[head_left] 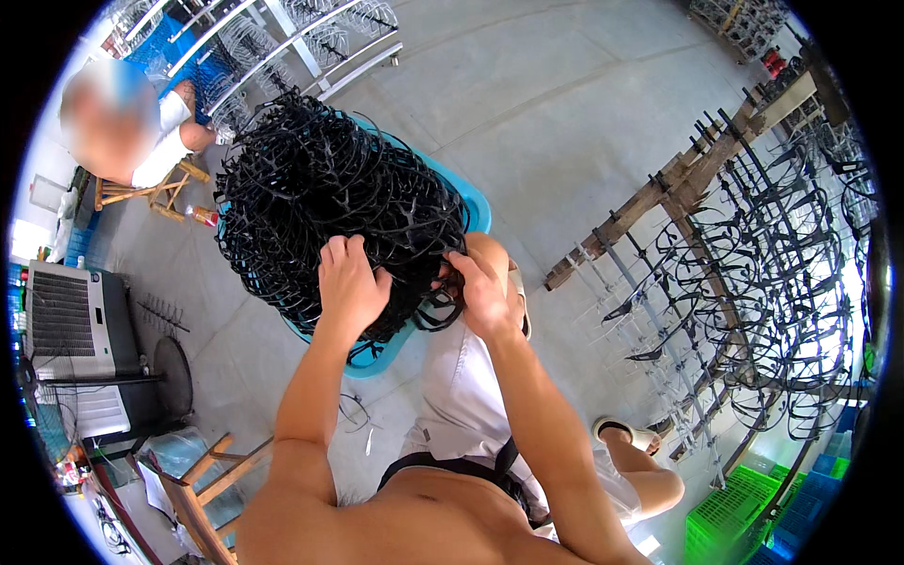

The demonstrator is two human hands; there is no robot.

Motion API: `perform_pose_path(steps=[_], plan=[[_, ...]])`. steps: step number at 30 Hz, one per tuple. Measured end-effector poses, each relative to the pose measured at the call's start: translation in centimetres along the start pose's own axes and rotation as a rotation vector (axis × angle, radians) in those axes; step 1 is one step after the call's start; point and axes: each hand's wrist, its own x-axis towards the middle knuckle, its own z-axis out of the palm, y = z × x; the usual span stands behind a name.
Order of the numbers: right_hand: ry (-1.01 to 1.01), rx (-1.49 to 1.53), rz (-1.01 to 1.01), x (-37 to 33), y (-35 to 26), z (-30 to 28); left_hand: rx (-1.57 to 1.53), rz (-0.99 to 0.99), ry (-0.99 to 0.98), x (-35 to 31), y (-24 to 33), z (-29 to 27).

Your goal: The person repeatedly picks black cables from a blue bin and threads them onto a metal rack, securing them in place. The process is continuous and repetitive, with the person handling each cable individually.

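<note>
A large tangled heap of thin black looped strips [311, 179], glossy like plastic, fills a light blue tub [478, 202] in front of me. On the near side of the heap rests my left hand [351, 294], its fingers bent over the strips and its thumb standing apart; nothing shows held in it. Beside my raised knee my right hand [482, 294] is closed at the heap's right edge, with black strips between its fingers. A few loops hang over the tub's near side below the hands. The fingertips are partly hidden among the strips.
At right stands a wooden rack [678, 188] hung with many black curved pieces. Green crates [730, 518] lie at lower right. A metal rack [301, 42] and a seated person [122, 122] are at upper left. A wooden chair [202, 490] and an air cooler [75, 320] stand left.
</note>
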Motion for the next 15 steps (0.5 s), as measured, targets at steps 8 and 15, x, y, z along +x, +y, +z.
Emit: perform_pose_path(steps=[8, 15], plan=[[0.029, -0.006, -0.045, -0.8, -0.6, 1.6, -0.178, 0.424, -0.061, 4.4, 0.5, 0.8], [0.496, -0.171, -0.439, -0.2, -1.3, 1.1, -0.112, 0.136, 0.147, 3.1, 1.3, 1.2]])
